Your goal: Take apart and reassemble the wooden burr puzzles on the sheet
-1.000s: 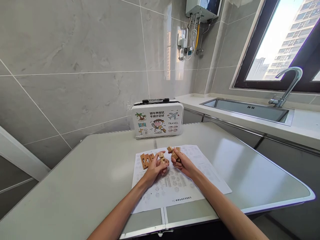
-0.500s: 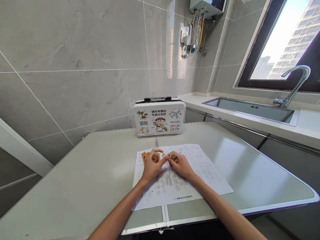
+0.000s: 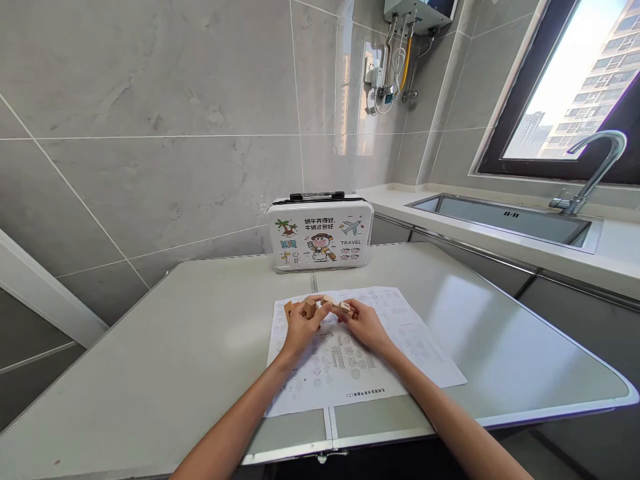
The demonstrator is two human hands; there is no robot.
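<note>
Both hands meet above a printed paper sheet (image 3: 415,367) at the middle of the table. My left hand (image 3: 299,333) is closed around a small notched wooden block (image 3: 310,307). A paler wooden piece (image 3: 328,300) lies between the fingertips of the two hands. My right hand (image 3: 369,328) grips another wooden block (image 3: 345,307), its end showing by the thumb and forefinger. Orange-brown wooden pieces (image 3: 289,309) rest on the paper just behind my left hand, partly hidden by it. Fingers cover much of the held pieces, so whether they are joined is unclear.
A white case with cartoon prints (image 3: 323,233) stands upright at the table's back edge. The folding table (image 3: 200,347) has a centre seam and a front latch (image 3: 325,457). To the right are a counter with a sink (image 3: 505,217) and a faucet (image 3: 595,173).
My right hand has turned its block, so a lighter end face shows. The pale piece has shifted slightly up between the fingertips, and my left fingers have closed in.
</note>
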